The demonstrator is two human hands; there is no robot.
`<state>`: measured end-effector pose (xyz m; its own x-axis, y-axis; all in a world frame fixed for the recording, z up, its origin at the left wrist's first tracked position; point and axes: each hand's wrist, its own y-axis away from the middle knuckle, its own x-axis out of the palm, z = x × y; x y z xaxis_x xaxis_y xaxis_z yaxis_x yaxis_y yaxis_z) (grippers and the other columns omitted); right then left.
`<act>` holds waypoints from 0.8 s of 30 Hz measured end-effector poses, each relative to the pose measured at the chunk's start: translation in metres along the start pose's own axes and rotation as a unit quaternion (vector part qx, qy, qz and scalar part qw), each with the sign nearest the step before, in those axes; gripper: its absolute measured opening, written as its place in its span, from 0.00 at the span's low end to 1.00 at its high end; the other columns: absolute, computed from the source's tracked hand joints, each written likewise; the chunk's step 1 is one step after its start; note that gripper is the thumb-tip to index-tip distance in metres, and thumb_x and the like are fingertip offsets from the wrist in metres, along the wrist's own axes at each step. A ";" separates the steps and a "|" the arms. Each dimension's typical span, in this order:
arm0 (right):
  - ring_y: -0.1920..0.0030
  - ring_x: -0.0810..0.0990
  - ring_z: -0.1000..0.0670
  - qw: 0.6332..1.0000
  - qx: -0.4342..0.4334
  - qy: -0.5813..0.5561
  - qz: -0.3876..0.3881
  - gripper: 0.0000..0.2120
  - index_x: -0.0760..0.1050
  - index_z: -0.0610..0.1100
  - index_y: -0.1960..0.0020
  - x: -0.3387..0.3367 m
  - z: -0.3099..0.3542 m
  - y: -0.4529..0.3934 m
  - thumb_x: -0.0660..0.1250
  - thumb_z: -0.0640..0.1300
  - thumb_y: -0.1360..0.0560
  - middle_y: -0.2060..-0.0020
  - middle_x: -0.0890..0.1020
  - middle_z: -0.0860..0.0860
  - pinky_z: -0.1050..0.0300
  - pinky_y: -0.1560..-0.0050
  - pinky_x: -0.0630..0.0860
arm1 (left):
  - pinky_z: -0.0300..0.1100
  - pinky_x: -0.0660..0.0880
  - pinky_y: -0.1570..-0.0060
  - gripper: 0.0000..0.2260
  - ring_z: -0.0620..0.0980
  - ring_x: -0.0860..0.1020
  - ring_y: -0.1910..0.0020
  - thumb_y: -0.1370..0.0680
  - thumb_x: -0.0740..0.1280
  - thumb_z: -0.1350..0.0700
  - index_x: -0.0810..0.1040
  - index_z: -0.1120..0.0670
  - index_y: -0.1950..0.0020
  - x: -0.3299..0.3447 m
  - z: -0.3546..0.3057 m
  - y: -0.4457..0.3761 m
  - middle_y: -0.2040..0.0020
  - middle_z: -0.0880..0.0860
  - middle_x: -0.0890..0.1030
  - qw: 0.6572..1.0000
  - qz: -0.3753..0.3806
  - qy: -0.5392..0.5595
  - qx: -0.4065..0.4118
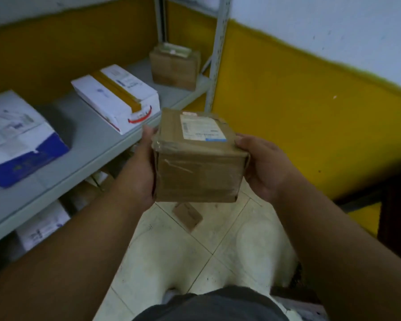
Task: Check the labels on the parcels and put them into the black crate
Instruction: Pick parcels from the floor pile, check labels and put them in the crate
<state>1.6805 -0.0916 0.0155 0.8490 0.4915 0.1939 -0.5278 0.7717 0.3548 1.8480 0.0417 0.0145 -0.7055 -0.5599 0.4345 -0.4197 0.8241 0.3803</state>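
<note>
A brown cardboard parcel (198, 172) wrapped in clear tape hangs in front of me above the floor, its white shipping label (203, 129) facing up. My left hand (140, 167) grips its left side, thumb at the top corner. My right hand (261, 167) grips its right side, thumb on the top edge by the label. The black crate is not in view.
A grey metal shelf (86, 144) on the left carries a white parcel with brown tape (116, 98), a white and blue parcel (21, 140) and a brown box (175, 66) at the far end. More parcels lie under it. A small cardboard piece (186, 215) lies on the tiled floor.
</note>
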 end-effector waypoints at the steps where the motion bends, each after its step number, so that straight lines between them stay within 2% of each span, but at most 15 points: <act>1: 0.46 0.84 0.44 0.999 -0.008 0.020 0.023 0.16 0.78 0.42 0.38 0.004 0.006 0.006 0.70 0.40 0.25 0.47 0.85 0.43 0.51 0.48 0.80 | 0.54 0.79 0.44 0.26 0.55 0.82 0.43 0.22 0.50 0.32 0.81 0.44 0.41 -0.003 -0.007 0.009 0.43 0.52 0.84 1.000 -0.009 0.020 0.013; 4: 0.48 0.86 0.46 0.993 -0.046 0.079 0.075 0.11 0.80 0.46 0.43 0.015 0.019 0.017 0.69 0.36 0.24 0.49 0.86 0.46 0.51 0.49 0.82 | 0.56 0.72 0.35 0.22 0.56 0.80 0.39 0.21 0.58 0.37 0.77 0.47 0.34 -0.009 -0.021 0.036 0.39 0.53 0.82 0.997 -0.045 0.032 0.058; 6: 0.46 0.85 0.47 0.982 -0.082 0.123 0.114 0.12 0.80 0.47 0.44 0.025 0.025 0.022 0.72 0.36 0.25 0.48 0.86 0.48 0.49 0.46 0.82 | 0.58 0.75 0.39 0.24 0.59 0.82 0.42 0.24 0.68 0.46 0.71 0.51 0.29 -0.013 -0.029 0.049 0.39 0.58 0.82 0.993 -0.075 0.055 0.074; 8: 0.46 0.85 0.51 0.967 -0.122 0.155 0.162 0.14 0.79 0.46 0.43 0.036 0.029 0.029 0.73 0.35 0.26 0.48 0.86 0.50 0.54 0.49 0.82 | 0.58 0.79 0.48 0.29 0.61 0.82 0.44 0.27 0.72 0.55 0.68 0.50 0.27 -0.016 -0.029 0.065 0.39 0.60 0.82 0.987 -0.095 0.093 0.087; 10: 0.47 0.85 0.54 0.950 -0.160 0.169 0.208 0.15 0.79 0.46 0.45 0.042 0.032 0.036 0.73 0.32 0.27 0.50 0.86 0.51 0.61 0.52 0.81 | 0.58 0.81 0.53 0.29 0.61 0.82 0.44 0.28 0.70 0.58 0.69 0.49 0.27 -0.013 -0.021 0.083 0.39 0.60 0.82 0.982 -0.098 0.129 0.095; 14: 0.43 0.84 0.54 0.916 -0.177 0.214 0.288 0.17 0.78 0.46 0.43 0.042 0.026 0.051 0.76 0.37 0.29 0.46 0.85 0.52 0.57 0.46 0.81 | 0.62 0.80 0.52 0.22 0.61 0.82 0.44 0.23 0.65 0.56 0.72 0.49 0.28 -0.001 0.012 0.134 0.40 0.59 0.82 0.962 -0.158 0.188 0.119; 17: 0.46 0.84 0.54 0.900 -0.170 0.224 0.333 0.13 0.77 0.47 0.46 0.044 0.008 0.070 0.74 0.35 0.27 0.48 0.85 0.51 0.58 0.49 0.81 | 0.58 0.82 0.55 0.22 0.61 0.83 0.46 0.22 0.65 0.59 0.71 0.48 0.28 0.008 0.042 0.180 0.41 0.59 0.83 0.939 -0.237 0.177 0.175; 19: 0.50 0.85 0.56 0.894 -0.163 0.221 0.354 0.11 0.76 0.47 0.46 0.055 -0.008 0.089 0.73 0.40 0.26 0.49 0.85 0.51 0.60 0.53 0.81 | 0.52 0.82 0.58 0.26 0.60 0.84 0.47 0.25 0.66 0.63 0.70 0.49 0.27 0.011 0.063 0.220 0.41 0.59 0.83 0.922 -0.286 0.143 0.220; 20: 0.51 0.85 0.56 0.891 -0.134 0.219 0.374 0.13 0.76 0.49 0.44 0.062 -0.017 0.103 0.74 0.44 0.26 0.49 0.85 0.53 0.59 0.55 0.81 | 0.51 0.82 0.59 0.29 0.60 0.84 0.48 0.26 0.67 0.64 0.69 0.48 0.27 0.012 0.073 0.241 0.41 0.59 0.83 0.917 -0.302 0.121 0.231; 23: 0.50 0.86 0.53 0.869 -0.039 0.235 0.434 0.30 0.72 0.56 0.37 0.082 -0.046 0.155 0.76 0.62 0.36 0.46 0.85 0.55 0.46 0.49 0.83 | 0.50 0.81 0.59 0.33 0.60 0.83 0.46 0.28 0.67 0.66 0.68 0.43 0.26 0.019 0.099 0.306 0.39 0.58 0.82 0.903 -0.349 0.070 0.240; 24: 0.49 0.86 0.53 0.860 -0.026 0.235 0.452 0.33 0.71 0.57 0.37 0.087 -0.056 0.174 0.77 0.63 0.38 0.45 0.85 0.55 0.43 0.47 0.83 | 0.49 0.81 0.59 0.34 0.60 0.83 0.45 0.28 0.67 0.65 0.68 0.42 0.26 0.021 0.106 0.327 0.38 0.57 0.81 0.895 -0.368 0.060 0.245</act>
<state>1.6607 0.1082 0.0433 -0.0054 0.9996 -0.0267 -0.9779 0.0003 0.2090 1.6352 0.3087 0.0614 -0.0800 -0.9475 0.3095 -0.9666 0.1496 0.2082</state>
